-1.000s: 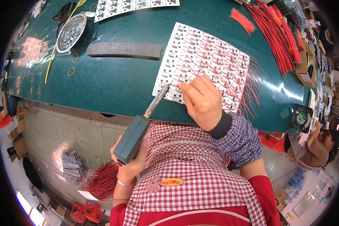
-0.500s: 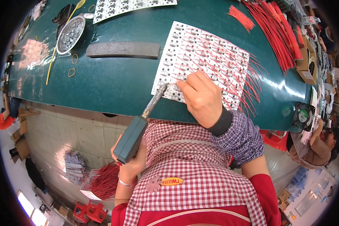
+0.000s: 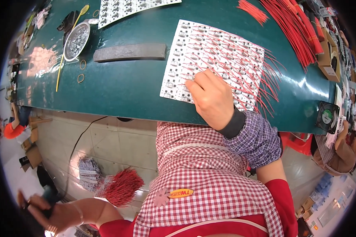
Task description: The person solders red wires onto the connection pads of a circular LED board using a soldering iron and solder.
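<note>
My right hand (image 3: 211,96) rests over the white circuit board panel (image 3: 177,59), thumb and finger pinched on the end of a thin red wire (image 3: 182,84) at the panel's left part. Rows of small components cover the panel, and many red wires stick out to its right. Far out at the lower left, away from the table, is my left hand (image 3: 57,215), smeared by motion. Its fingers are curled around a soldering gun (image 3: 49,192), seen only as a dark green blur with a black cord (image 3: 73,152) running up from it.
A grey bar (image 3: 130,52) lies left of the panel, with a metal bowl (image 3: 76,41) of silvery bits beyond. Another board panel (image 3: 134,8) lies at the back. Red wire bundles (image 3: 290,33) and a small fan (image 3: 327,117) are at right. A co-worker (image 3: 336,154) is far right.
My left hand has swung the soldering gun away from the panel, down to the far lower left. My right hand stays pinched at nearly the same spot on the panel.
</note>
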A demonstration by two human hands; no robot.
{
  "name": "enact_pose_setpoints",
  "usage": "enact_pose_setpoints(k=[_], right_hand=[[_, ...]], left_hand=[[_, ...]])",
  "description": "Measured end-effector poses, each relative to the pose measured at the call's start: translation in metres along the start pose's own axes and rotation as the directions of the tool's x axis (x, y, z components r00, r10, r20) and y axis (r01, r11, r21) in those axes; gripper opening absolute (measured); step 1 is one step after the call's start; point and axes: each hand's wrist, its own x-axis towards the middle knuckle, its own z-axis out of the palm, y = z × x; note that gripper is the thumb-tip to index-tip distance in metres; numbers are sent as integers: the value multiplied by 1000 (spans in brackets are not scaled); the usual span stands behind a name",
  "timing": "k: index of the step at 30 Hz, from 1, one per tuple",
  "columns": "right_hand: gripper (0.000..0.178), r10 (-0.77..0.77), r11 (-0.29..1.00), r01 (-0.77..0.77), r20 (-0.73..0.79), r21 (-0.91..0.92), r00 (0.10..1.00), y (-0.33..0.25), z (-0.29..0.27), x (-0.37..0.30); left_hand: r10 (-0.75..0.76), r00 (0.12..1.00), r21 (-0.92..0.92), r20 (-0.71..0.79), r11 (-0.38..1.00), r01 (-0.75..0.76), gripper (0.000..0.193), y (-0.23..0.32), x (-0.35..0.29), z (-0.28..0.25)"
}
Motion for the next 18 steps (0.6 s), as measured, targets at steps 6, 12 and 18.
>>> enact_pose_setpoints(k=[6, 12, 18], right_hand=[[26, 24, 995, -24, 4, 100, 1000, -1, 0, -5], [27, 13, 991, -11, -13, 131, 1000, -1, -1, -6], [27, -1, 992, 6, -42, 122, 999, -1, -1, -5]], left_hand=[[-397, 873, 68, 283, 916, 394, 41, -66, -146, 74], [-655, 543, 97, 525, 680, 727, 37, -54, -209, 106], [-672, 500, 184, 545, 679, 711, 24, -52, -212, 111]])
